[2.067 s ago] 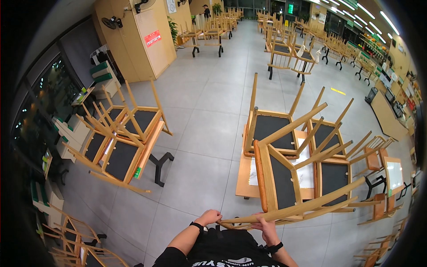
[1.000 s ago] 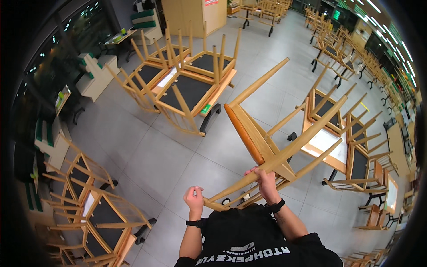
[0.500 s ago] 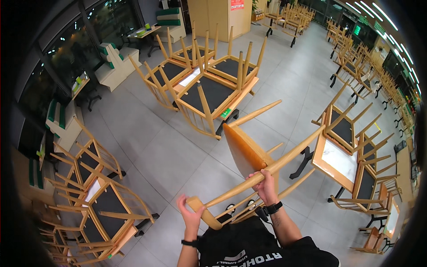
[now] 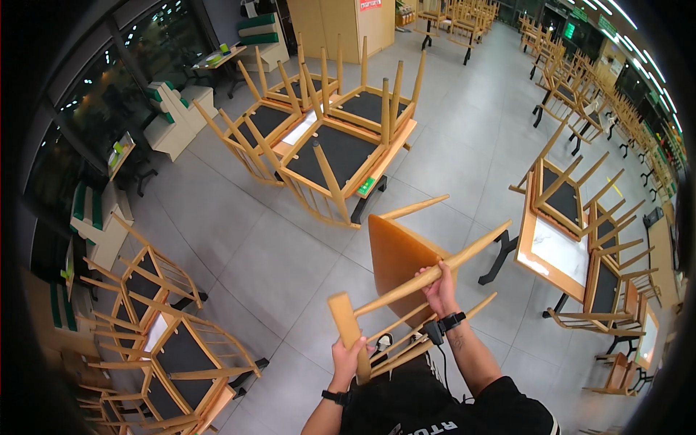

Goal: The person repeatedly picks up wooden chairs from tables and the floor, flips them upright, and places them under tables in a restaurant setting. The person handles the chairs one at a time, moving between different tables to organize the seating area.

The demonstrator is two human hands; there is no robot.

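A wooden chair [image 4: 400, 255] with an orange-brown seat hangs tilted on its side before my body, its legs pointing off to the right. My right hand [image 4: 438, 288] is wrapped round one of its long side rails, close to the seat. Lower down, my left hand [image 4: 351, 358] grips the flat wooden top rail of the backrest [image 4: 345, 326]. Slim back spindles run between my hands, just above my shoes. Part of the chair's lower side is hidden behind my right hand and forearm.
Ahead, upturned chairs [image 4: 331, 155] rest on a table with black metal legs. More upturned chairs lie on a table [image 4: 554, 250] at right and another at lower left [image 4: 190, 360]. Green-and-white bench seats [image 4: 174, 119] line the windows. Grey tiled floor [image 4: 283, 254] spreads between.
The chair has turned in my hands, and its seat now shows more of its orange face. My left hand has moved right and down and closed round the top rail.
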